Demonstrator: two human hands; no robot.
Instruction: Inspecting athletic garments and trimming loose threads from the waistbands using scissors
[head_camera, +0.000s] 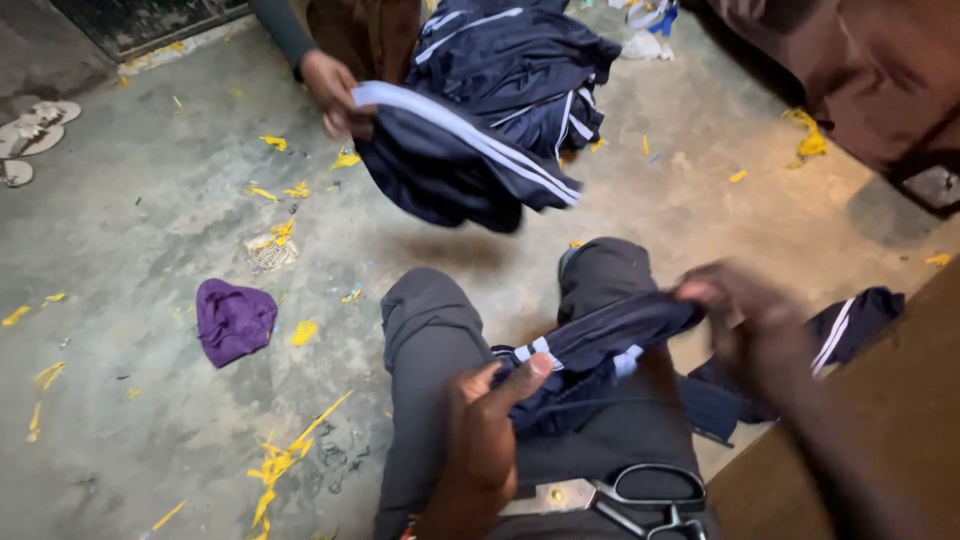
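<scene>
Two hands stretched a navy garment (590, 365) over the lap

Left hand (485, 435) pinched its white-striped edge, thumb on top — right hand (745, 310), blurred, gripped the far end. Scissors (640, 500) lay just below the garment; a co-worker's hand (335, 90) held another navy piece (470, 150) beyond it.

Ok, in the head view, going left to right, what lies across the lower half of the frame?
Purple cloth → left hand gripping a navy garment → scissors on the lap → right hand, blurred, on the garment's other end → white-striped navy piece on the floor.
</scene>
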